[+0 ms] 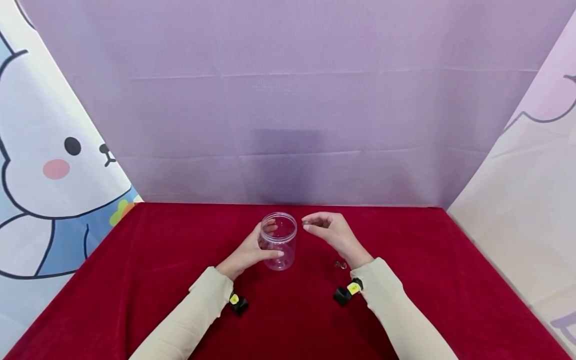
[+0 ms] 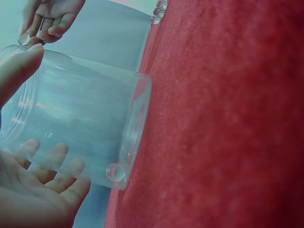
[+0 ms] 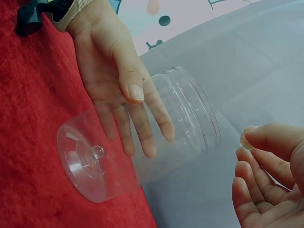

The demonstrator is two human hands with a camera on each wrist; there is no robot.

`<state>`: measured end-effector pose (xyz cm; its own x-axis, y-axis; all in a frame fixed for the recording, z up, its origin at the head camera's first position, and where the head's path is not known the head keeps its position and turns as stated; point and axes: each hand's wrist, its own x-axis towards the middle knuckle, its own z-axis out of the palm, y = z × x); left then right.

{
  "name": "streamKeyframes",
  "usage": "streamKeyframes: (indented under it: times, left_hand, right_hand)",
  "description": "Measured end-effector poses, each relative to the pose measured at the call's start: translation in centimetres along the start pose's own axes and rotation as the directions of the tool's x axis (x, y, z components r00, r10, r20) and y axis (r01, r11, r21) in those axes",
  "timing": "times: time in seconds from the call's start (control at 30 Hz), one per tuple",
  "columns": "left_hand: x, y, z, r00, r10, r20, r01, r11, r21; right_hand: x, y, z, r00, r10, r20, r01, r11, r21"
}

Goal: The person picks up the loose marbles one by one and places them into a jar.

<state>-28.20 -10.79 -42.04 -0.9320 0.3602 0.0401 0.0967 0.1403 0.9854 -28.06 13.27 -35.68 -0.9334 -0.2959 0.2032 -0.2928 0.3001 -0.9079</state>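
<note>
A clear, lidless plastic jar [image 1: 280, 252] stands upright on the red cloth, its threaded mouth facing up. My left hand [image 1: 249, 253] holds it from the left side, thumb across the near wall and fingers spread round the far wall. Inside, one clear glass marble [image 3: 98, 151] lies at the bottom. To the right of the rim, at about its height, my right hand [image 1: 332, 231] pinches another clear marble [image 3: 244, 142] between thumb and fingertip. The left wrist view also has this pinched marble [image 2: 23, 39] just beyond the jar's mouth.
A few loose clear marbles [image 1: 340, 265] lie on the red cloth [image 1: 180, 250], near the right wrist. Behind the table hangs a lilac cloth backdrop [image 1: 288, 100]. Printed cartoon panels [image 1: 58, 150] flank both sides. Each wrist bears a black camera mount [image 1: 342, 296].
</note>
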Motion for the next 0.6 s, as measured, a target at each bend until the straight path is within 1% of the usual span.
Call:
streamKeyframes:
  times: [0.2,0.33,0.6]
  left_hand:
    - [0.04,0.09,0.1,1.0,-0.001,-0.005,0.001,1.0,-0.003]
    - [0.07,0.15,0.21,1.0,-0.003,-0.012,0.002,1.0,-0.006]
    - [0.0,0.22,0.31,1.0,-0.023,-0.017,0.023,1.0,-0.013]
  right_hand:
    - [0.35,-0.11,0.22,1.0,0.003,0.008,-0.003,1.0,0.006]
    - [0.46,-0.17,0.41,1.0,-0.016,0.012,0.016,1.0,0.018]
    - [0.75,-0.54,0.85,0.999,-0.018,0.033,0.017,0.998,0.053]
